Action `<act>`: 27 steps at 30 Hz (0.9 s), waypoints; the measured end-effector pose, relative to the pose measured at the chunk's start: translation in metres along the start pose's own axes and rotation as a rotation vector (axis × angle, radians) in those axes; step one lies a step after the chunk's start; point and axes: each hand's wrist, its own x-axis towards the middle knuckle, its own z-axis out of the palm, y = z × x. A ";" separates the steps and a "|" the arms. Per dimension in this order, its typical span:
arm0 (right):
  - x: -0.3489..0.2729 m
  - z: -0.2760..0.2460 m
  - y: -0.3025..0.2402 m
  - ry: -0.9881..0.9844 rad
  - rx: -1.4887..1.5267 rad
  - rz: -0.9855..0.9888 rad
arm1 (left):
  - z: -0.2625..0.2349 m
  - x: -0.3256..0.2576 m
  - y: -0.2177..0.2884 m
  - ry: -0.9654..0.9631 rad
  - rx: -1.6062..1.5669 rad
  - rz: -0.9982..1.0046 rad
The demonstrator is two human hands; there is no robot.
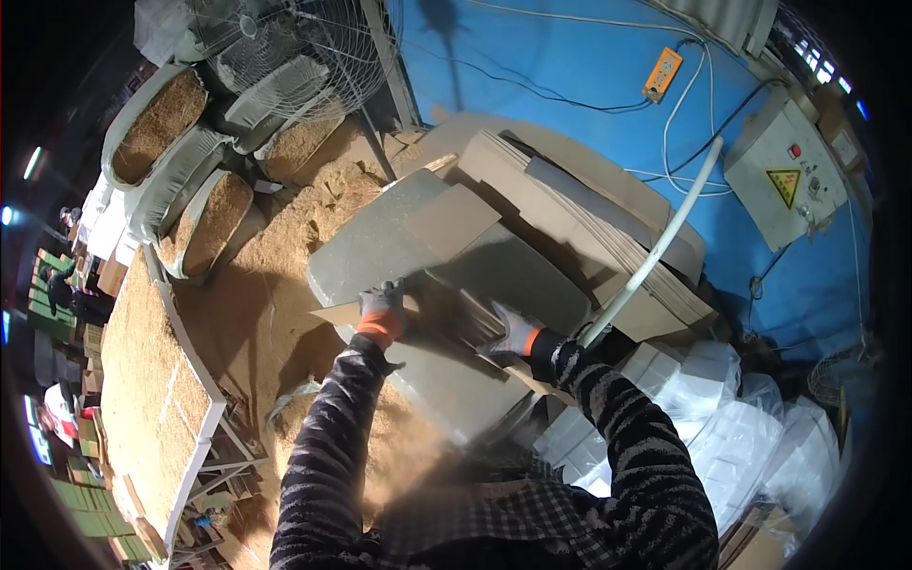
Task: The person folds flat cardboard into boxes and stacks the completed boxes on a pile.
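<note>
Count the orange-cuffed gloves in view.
2: one on the left hand, one on the right hand, with cardboard between them. Others farther off may be hidden.

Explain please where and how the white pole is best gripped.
Probably around the upper half of the white pole, the right hand coming from the near right: it is long, slim and slanted; its upper end stands out against the blue wall, while lower down it passes before the cardboard stack.
</note>
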 end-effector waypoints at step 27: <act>-0.007 -0.046 -0.042 -0.214 -0.390 0.023 | -0.022 -0.020 0.015 -0.382 -0.400 0.489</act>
